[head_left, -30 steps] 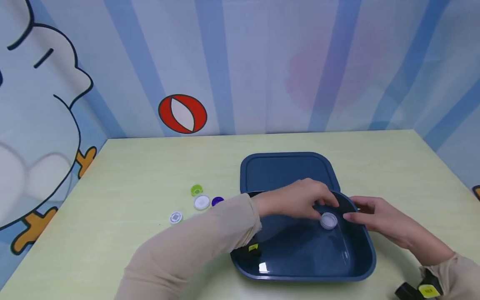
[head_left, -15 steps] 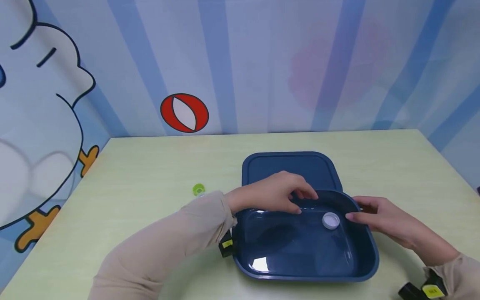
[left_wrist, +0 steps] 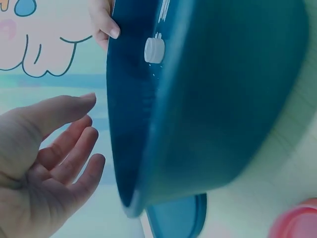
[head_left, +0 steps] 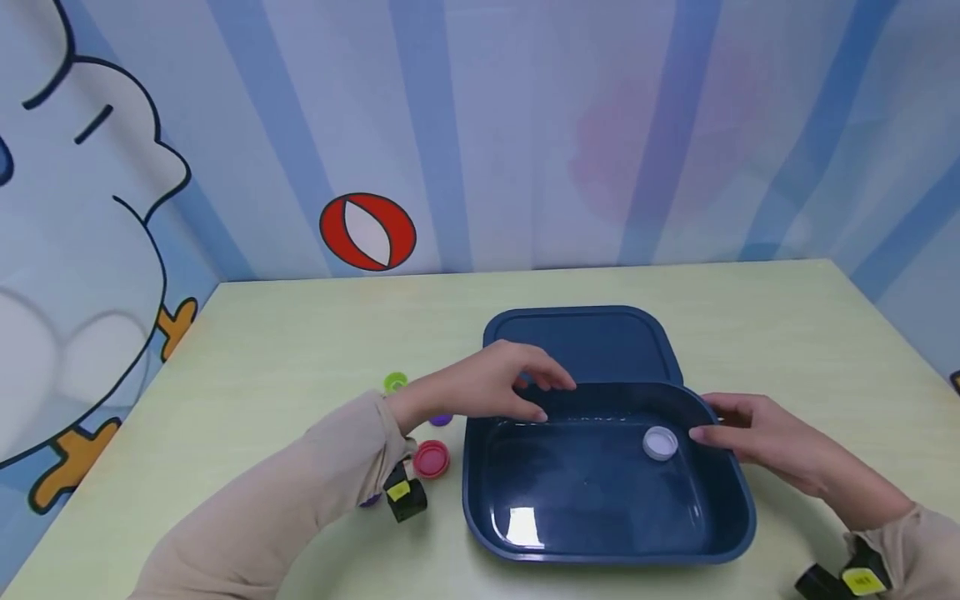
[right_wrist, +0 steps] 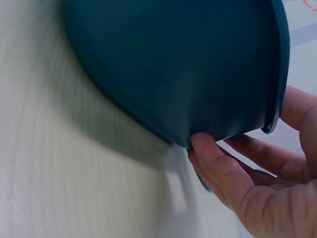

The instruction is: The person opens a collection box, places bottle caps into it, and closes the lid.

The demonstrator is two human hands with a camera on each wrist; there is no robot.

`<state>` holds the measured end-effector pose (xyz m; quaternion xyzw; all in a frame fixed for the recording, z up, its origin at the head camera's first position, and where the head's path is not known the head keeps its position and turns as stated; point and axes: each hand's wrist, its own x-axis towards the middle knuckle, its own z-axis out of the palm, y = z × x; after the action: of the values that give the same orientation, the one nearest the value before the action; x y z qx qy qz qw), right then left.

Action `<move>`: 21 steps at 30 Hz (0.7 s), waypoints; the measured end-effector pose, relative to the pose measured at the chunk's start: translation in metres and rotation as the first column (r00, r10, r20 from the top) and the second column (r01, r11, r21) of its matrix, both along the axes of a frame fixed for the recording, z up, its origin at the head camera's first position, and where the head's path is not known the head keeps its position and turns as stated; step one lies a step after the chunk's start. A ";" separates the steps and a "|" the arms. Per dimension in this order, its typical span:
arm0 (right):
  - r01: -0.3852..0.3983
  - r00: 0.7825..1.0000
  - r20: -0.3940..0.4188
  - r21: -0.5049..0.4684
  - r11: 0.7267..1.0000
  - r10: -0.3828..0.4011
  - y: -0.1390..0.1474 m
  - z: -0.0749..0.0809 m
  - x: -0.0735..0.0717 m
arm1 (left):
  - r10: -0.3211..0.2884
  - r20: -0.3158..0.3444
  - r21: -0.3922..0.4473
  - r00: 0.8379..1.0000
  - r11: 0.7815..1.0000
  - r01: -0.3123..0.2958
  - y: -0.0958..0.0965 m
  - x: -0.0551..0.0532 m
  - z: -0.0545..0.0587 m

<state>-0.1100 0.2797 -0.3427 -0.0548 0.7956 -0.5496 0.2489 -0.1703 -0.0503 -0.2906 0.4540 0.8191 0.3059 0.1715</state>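
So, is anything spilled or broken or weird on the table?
Nothing stands out as spilled or broken. The navy tub has its lid behind it, a white bottle cap inside and a red bottle cap to its left on the table, which all looks fine. The left sleeve hides some of the table.

The head view looks forward and down from above the table (head_left: 300, 333), wall (head_left: 510, 125) at twelve o'clock, box (head_left: 600, 557) near five. The left wrist view, turned sideways, faces the box's outer side from close by (left hand (left_wrist: 44, 193) at eight). The right wrist view sits low and close against an outer corner, right hand (right_wrist: 262, 196) at four. Head and left wrist share the white cap (head_left: 660, 443) and, probably, the red one (head_left: 431, 459), blurred at four; all three share the box.
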 end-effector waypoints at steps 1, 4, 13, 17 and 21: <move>0.002 1.000 -0.001 0.004 1.000 -0.002 0.000 0.000 0.000 | -0.002 0.006 0.002 1.000 1.000 0.002 -0.002 0.000 -0.001; 0.002 1.000 0.001 0.005 1.000 -0.002 0.000 -0.001 0.000 | -0.002 0.030 0.012 1.000 1.000 0.002 -0.010 0.000 -0.004; -0.003 1.000 -0.003 0.001 1.000 0.003 0.001 0.000 0.000 | 0.048 0.046 0.068 0.998 0.996 -0.051 -0.040 -0.002 -0.005; -0.005 1.000 -0.008 -0.009 1.000 0.005 0.002 0.000 0.000 | 0.075 0.092 0.089 0.993 0.993 -0.083 -0.053 -0.001 -0.004; -0.007 1.000 -0.015 -0.008 1.000 0.007 0.003 -0.001 0.000 | 0.109 0.129 0.117 0.986 0.985 -0.124 -0.066 0.002 -0.003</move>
<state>-0.1098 0.2829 -0.3439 -0.0627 0.7950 -0.5516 0.2444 -0.1685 -0.1164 -0.2938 0.3953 0.8117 0.3930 0.1743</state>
